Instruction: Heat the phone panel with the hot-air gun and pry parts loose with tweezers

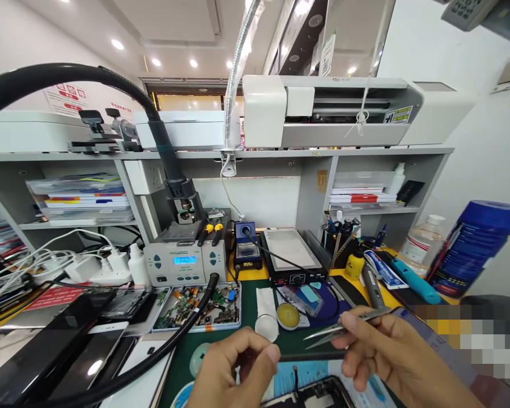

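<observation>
Right hand [393, 351] grips metal tweezers [329, 334] between thumb and fingers; long axis runs left-right, parted tips pointing left and slightly downward. Left hand [233, 371] is curled, thumb near forefinger; whether it holds anything cannot be determined. Opened phone [312, 396] lies low between the hands, far edge slanting up rightward, on blue mat [284, 383].

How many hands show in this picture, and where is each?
2: the left hand at lower centre, near the opened phone; the right hand at lower right, holding tweezers.
</observation>
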The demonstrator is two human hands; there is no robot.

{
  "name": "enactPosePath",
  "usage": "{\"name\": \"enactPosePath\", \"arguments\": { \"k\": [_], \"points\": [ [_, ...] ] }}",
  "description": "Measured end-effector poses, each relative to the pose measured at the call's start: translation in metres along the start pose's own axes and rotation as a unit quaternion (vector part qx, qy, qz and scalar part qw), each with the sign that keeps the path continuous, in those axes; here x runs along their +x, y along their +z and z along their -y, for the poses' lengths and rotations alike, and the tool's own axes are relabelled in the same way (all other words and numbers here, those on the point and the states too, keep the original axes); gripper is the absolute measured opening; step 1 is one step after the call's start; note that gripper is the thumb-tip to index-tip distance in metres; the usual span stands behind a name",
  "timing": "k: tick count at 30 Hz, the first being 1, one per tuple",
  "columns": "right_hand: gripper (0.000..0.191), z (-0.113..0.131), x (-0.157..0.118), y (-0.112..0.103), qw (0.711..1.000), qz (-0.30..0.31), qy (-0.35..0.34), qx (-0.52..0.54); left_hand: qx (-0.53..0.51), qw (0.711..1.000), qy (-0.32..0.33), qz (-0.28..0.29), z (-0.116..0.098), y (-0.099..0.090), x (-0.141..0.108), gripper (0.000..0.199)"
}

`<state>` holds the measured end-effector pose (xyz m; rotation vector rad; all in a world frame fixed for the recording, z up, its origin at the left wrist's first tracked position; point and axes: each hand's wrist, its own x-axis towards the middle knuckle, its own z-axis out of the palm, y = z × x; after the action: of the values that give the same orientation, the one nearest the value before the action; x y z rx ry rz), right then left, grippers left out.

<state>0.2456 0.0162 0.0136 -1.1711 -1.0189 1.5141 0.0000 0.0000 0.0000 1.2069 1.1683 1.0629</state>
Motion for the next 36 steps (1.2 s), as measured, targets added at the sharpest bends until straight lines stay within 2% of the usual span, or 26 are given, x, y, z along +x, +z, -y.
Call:
{"name": "enactPosePath", "arguments": {
  "k": [4, 7, 10, 18, 23, 29, 36],
  "points": [
    [0.033, -0.007, 0.007, -0.016, 1.0, -0.019, 0.011, 0.015, -0.117, 0.988, -0.099, 0.033, -0.007, 0.0, 0.006, 0.058],
    [0.029, -0.016, 0.013, -0.027, 0.999, -0.012, 0.022, 0.035, -0.207, 0.963, -0.164, 0.046, -0.013, 0.003, 0.007, 0.055],
    [0.027, -0.021, 0.018, -0.034, 0.998, -0.004, 0.046, 0.053, -0.27, 0.942, -0.19, 0.056, -0.017, 0.004, 0.005, 0.045],
    [0.025, -0.023, 0.022, -0.041, 0.996, 0.019, 0.072, 0.047, -0.335, 0.92, -0.186, 0.08, -0.017, -0.004, 0.005, 0.028],
    [0.028, -0.014, 0.014, -0.031, 0.998, -0.008, 0.045, 0.036, -0.32, 0.93, -0.161, 0.088, -0.014, -0.008, 0.003, 0.031],
    [0.033, 0.001, 0.01, -0.022, 0.999, 0.007, 0.016, 0.032, -0.278, 0.95, -0.127, 0.059, -0.009, -0.015, 0.003, 0.036],
    [0.032, 0.0, 0.007, -0.022, 0.999, 0.024, 0.01, 0.029, -0.232, 0.965, -0.116, 0.048, -0.006, -0.015, 0.005, 0.035]
  ]
}}
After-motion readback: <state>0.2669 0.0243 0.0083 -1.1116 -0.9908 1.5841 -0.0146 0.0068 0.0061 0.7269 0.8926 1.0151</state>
